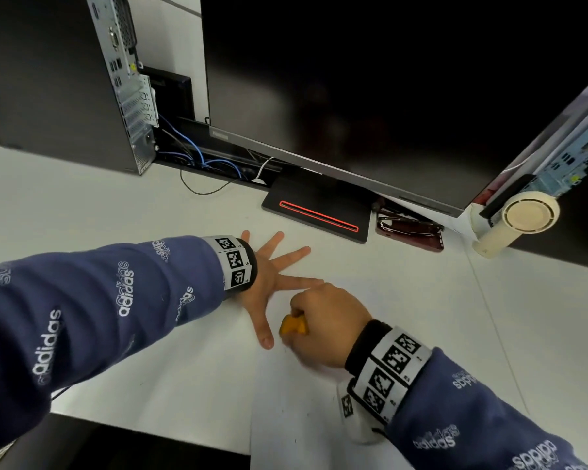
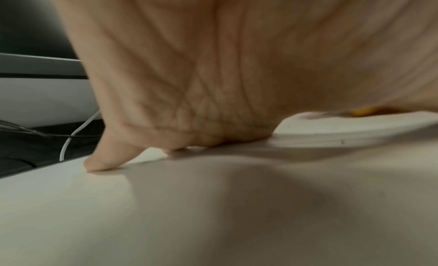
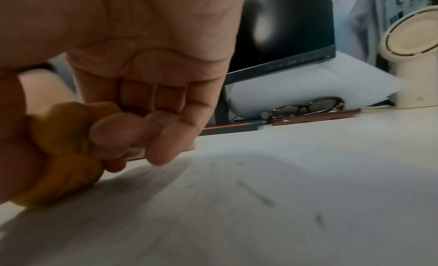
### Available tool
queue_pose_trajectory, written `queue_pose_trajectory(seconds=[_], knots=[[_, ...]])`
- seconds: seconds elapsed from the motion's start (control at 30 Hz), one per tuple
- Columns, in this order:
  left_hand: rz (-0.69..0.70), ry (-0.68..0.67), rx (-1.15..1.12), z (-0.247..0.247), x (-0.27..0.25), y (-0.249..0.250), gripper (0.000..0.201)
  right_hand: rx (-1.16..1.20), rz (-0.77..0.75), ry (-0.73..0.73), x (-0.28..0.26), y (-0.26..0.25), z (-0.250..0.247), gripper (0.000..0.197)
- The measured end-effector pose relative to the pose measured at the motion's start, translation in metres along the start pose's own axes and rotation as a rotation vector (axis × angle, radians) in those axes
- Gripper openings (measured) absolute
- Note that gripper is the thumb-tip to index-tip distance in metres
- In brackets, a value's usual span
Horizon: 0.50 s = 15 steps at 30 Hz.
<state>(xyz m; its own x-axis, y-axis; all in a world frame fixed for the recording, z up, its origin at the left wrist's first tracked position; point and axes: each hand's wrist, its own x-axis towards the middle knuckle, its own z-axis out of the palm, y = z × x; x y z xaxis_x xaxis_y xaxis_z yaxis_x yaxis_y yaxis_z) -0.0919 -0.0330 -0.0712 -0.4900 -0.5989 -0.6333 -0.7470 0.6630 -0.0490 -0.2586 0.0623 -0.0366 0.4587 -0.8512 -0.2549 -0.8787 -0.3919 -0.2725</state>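
Note:
My left hand [image 1: 272, 276] lies flat on the white desk [image 1: 116, 205] with its fingers spread wide and holds nothing. In the left wrist view the palm [image 2: 213, 73] fills the frame and a fingertip presses the surface. My right hand [image 1: 323, 320] sits just to its right, fingers curled round a yellow-orange lump [image 1: 294, 325], perhaps an eraser. That lump [image 3: 64, 157] is pressed down onto a white sheet of paper [image 3: 260, 204] with faint pencil marks. The sheet [image 1: 319, 418] runs toward the near edge. A sliver of the lump [image 2: 365, 111] shows under the left palm.
A dark monitor [image 1: 387, 79] on a black base with a red line [image 1: 319, 212] stands behind the hands. Glasses [image 1: 408, 225] lie on a dark red case to its right, beside a cream desk fan [image 1: 523, 215]. A PC tower [image 1: 48, 79] and cables [image 1: 211, 164] are at the back left.

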Motion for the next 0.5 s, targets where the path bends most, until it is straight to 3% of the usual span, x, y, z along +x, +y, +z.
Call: queue_pose_trajectory(seconds=[0.1, 0.23, 0.4, 0.5], knots=[[-0.019, -0.006, 0.001, -0.001, -0.001, 0.002, 0.133, -0.03, 0.067, -0.027, 0.005, 0.02, -0.011, 0.027], [-0.029, 0.009, -0.026, -0.001, 0.0, 0.002, 0.138, -0.112, 0.267, 0.146, 0.021, 0.044, -0.025, 0.027], [-0.031, -0.013, -0.002, -0.002, 0.0, 0.003, 0.143, -0.038, 0.021, -0.023, 0.001, -0.015, -0.001, 0.025], [-0.049, -0.039, 0.02, -0.003, -0.002, 0.003, 0.146, -0.078, 0.144, 0.019, 0.018, 0.009, -0.017, 0.021]])
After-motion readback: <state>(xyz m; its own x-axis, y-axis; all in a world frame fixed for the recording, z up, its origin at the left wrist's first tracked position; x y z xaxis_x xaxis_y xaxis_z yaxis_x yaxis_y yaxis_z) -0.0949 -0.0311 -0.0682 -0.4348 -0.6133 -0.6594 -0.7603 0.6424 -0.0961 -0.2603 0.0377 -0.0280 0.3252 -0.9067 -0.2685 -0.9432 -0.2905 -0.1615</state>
